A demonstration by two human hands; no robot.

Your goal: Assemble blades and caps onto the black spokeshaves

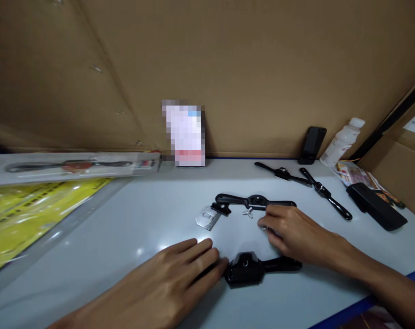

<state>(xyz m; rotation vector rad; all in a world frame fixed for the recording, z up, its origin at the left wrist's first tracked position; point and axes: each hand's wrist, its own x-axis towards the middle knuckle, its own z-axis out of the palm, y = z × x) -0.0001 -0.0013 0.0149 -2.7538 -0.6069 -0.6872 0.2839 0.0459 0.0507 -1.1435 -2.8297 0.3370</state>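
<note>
A black spokeshave point(244, 269) lies on the table near me, with my left hand point(180, 269) closed round its left handle. Above its right handle, my right hand point(284, 228) pinches a small shiny metal piece point(264, 227), mostly hidden by the fingers. Just behind the fingers rests a second spokeshave body point(257, 201), taken apart. Beside it are a loose silver wing screw point(247, 212), a black cap plate point(221, 209) and a silver slotted blade point(207, 217). The cap plate overlaps the blade's edge.
Two more spokeshaves point(283, 172) lie at the back right, near a black phone point(312, 145), a plastic bottle point(343, 141) and a black block-like object point(377, 206). A packaged tool point(70, 167) and yellow packaging point(39, 210) cover the left. Cardboard point(248, 77) walls the back.
</note>
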